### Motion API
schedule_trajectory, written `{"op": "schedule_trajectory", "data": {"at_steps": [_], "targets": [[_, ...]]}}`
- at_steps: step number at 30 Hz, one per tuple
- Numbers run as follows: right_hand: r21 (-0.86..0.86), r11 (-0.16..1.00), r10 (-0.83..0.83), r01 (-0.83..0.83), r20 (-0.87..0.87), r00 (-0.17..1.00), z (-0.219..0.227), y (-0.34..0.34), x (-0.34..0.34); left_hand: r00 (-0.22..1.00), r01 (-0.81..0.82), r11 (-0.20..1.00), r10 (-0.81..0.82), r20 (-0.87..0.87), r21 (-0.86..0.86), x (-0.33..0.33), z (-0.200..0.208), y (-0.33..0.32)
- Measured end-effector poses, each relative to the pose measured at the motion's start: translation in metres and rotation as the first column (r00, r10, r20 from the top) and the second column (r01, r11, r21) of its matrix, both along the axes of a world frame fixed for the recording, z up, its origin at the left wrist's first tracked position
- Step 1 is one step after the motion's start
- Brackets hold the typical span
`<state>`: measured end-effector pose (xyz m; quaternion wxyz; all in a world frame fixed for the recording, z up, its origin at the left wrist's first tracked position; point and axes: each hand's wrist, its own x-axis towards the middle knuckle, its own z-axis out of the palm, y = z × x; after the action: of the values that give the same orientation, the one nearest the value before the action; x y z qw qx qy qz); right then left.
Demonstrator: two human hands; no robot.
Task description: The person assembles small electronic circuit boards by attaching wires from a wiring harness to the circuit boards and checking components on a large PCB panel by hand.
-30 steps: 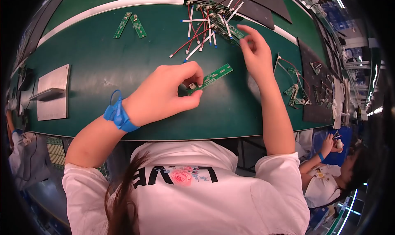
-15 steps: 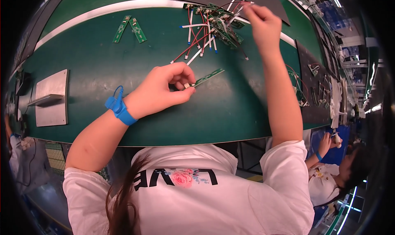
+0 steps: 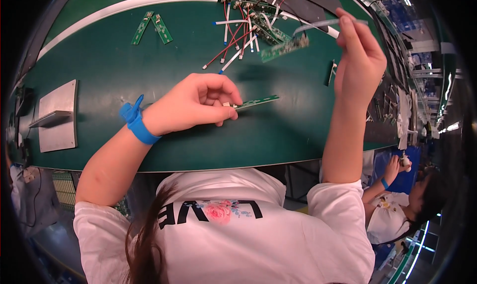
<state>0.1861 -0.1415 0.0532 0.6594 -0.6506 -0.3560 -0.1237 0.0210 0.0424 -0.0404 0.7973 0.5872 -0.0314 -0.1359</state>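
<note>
My left hand, with a blue strap at its wrist, pinches one end of a narrow green circuit board just over the mat. A small pale connector shows at the fingertips. Farther right, my right hand is closed on a flat pale ribbon cable. From that cable hangs a second green circuit board, smeared by motion, tilted in front of the pile. The pile of boards and cables has red-and-black wires and white ribbon cables with blue tips spread toward me.
Two narrow green boards lie in a V at the far left. A metal plate with a fin stands at the left. A small dark-edged board lies by my right wrist. Another person works at the far right.
My right hand has moved right and toward me, drawing a ribbon cable and its hanging board away from the pile. My left hand keeps its board, which has turned slightly flatter.
</note>
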Motion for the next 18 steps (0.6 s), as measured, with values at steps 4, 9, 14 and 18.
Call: {"op": "schedule_trajectory", "data": {"at_steps": [4, 9, 14, 18], "targets": [[-0.04, 0.999, 0.002, -0.005, -0.079, 0.997, -0.021, -0.021, -0.02, 0.997, 0.081, 0.996, -0.081, 0.001, -0.041, 0.002, 0.0, -0.001], [-0.198, 0.979, 0.013, -0.056, -0.209, 0.978, -0.034, -0.038, -0.022, 0.996, 0.084, 0.996, -0.084, 0.007, 0.017, 0.001, 0.0, -0.006], [-0.116, 0.973, 0.162, -0.2, -0.276, 0.947, -0.019, -0.049, -0.01, 0.995, 0.094, 0.995, -0.094, -0.017, 0.024, 0.001, 0.003, -0.005], [-0.122, 0.897, 0.365, -0.425, -0.34, 0.867, -0.009, -0.048, -0.009, 0.997, 0.075, 0.997, -0.075, -0.018, 0.014, 0.001, 0.005, -0.007]]}}
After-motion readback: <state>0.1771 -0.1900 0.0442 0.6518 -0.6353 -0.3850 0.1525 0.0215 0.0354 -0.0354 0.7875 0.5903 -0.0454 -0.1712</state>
